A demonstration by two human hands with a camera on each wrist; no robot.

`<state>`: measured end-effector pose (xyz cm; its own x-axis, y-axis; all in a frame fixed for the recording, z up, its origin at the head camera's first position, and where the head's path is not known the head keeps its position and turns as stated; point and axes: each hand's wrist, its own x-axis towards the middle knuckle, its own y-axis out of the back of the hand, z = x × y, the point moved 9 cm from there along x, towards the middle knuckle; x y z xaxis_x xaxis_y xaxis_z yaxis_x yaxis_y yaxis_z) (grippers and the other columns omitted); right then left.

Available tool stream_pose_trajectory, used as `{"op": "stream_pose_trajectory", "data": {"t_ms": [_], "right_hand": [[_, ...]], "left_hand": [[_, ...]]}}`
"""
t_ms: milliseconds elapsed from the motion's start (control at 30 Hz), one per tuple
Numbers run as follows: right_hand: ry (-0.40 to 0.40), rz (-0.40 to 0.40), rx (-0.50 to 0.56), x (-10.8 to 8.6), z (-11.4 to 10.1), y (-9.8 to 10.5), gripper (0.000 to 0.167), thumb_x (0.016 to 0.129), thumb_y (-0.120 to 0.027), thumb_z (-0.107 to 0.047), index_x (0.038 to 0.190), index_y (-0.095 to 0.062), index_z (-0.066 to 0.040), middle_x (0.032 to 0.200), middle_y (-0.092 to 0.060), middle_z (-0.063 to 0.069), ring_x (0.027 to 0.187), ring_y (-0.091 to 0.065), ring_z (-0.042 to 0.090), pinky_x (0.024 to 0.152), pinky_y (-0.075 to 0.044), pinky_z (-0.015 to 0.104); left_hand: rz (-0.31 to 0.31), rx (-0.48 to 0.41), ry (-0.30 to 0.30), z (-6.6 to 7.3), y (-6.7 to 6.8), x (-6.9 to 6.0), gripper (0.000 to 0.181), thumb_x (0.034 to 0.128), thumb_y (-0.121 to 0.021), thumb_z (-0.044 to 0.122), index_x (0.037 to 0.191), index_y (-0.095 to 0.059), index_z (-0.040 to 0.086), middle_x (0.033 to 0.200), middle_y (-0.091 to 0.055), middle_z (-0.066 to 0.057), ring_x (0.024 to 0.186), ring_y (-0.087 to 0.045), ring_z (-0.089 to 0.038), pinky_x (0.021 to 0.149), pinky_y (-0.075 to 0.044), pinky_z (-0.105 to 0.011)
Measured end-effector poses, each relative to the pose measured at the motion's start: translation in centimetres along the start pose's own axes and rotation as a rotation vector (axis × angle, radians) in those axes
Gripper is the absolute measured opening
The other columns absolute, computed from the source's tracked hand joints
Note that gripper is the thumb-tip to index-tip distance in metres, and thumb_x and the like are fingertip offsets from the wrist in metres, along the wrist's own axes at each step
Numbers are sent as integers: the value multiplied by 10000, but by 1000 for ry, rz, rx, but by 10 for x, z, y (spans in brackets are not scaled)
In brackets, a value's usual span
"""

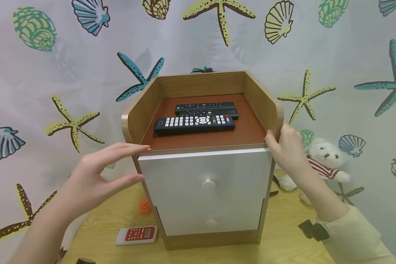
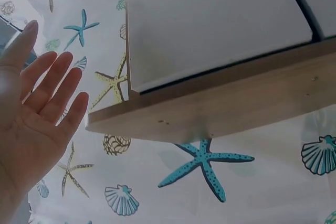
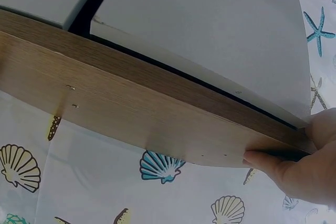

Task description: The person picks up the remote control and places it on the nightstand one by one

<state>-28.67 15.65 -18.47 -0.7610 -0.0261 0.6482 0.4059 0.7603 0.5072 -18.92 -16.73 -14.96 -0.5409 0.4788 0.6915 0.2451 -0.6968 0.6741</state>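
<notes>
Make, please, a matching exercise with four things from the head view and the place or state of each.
1. remote control with white buttons
2. calculator
3. teddy bear
4. right hand

A. gripping the cabinet
B. lying on the wooden surface
C. wearing red-and-white stripes
D. on top of the cabinet

Pairs: 1-D, 2-B, 3-C, 4-A

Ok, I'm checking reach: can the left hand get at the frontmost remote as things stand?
Probably yes: the left hand holds nothing, and the frontmost remote lies uncovered on the cabinet top, with no wall in front.
</notes>
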Motion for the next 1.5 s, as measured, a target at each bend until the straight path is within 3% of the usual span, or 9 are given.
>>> {"op": "stream_pose_trajectory", "data": {"t_ms": [233,367,467,633,867,1033,1167,1300,1500], "right_hand": [[-27,-28,29,-3,-2,1,310,905,-442,-33,1152,-496,145,1040,-618,320,777,-598,339,610,-502,378],[-37,-26,29,-4,-1,3,310,904,-446,-39,1149,-497,146,1037,-624,325,749,-595,326,566,-482,310],[-40,-10,20,-3,0,5,307,900,-448,-44,1132,-505,149,1015,-631,331,715,-596,321,527,-462,260],[-41,-7,11,-3,2,7,311,902,-444,-47,1135,-504,149,1017,-630,337,689,-595,313,494,-439,218],[-39,-2,12,-4,2,7,312,901,-442,-46,1148,-504,136,1042,-628,329,766,-615,341,562,-495,300],[-39,2,5,-4,3,6,332,903,-441,-58,1159,-493,147,1070,-614,344,872,-633,406,674,-534,474],[-33,5,3,-3,2,5,335,900,-442,-51,1155,-487,161,1067,-612,351,895,-635,435,703,-536,527],[-24,9,-3,-2,1,4,329,897,-447,-46,1148,-495,160,1053,-619,346,854,-640,419,662,-539,488],[-21,1,0,-2,0,2,323,901,-449,-57,1157,-503,133,1057,-625,330,814,-631,377,620,-524,427]], "left_hand": [[86,-118,20,-23,15,-40,627,626,-750,-169,1219,-582,-53,1169,-653,18,1119,-568,-68,964,-413,-129],[150,-257,71,-51,17,-66,621,639,-702,-228,1228,-531,-131,1141,-669,-19,1154,-555,-100,1011,-377,-137],[168,-248,201,-84,12,-89,651,666,-690,-222,1278,-509,-95,1145,-665,68,1174,-531,-47,1013,-344,-102],[162,-80,440,-137,-6,-128,595,727,-737,-76,1283,-560,33,1111,-622,239,1144,-489,85,954,-316,-34],[138,-30,644,-190,-42,-179,549,789,-751,120,1303,-557,104,1000,-584,328,997,-480,168,861,-303,5],[69,-28,803,-219,-68,-203,509,828,-719,291,1286,-565,130,1080,-621,201,1016,-436,156,869,-347,-62],[-31,-43,897,-238,-92,-218,552,843,-678,403,1303,-538,131,1235,-613,-77,1149,-468,-84,970,-394,-297],[-118,-44,900,-253,-118,-231,607,818,-703,414,1299,-530,87,1287,-559,-184,1224,-453,-350,1000,-364,-551],[-260,65,882,-265,-149,-251,685,753,-756,427,1279,-543,43,1267,-550,-206,1195,-477,-431,948,-399,-599]]}}
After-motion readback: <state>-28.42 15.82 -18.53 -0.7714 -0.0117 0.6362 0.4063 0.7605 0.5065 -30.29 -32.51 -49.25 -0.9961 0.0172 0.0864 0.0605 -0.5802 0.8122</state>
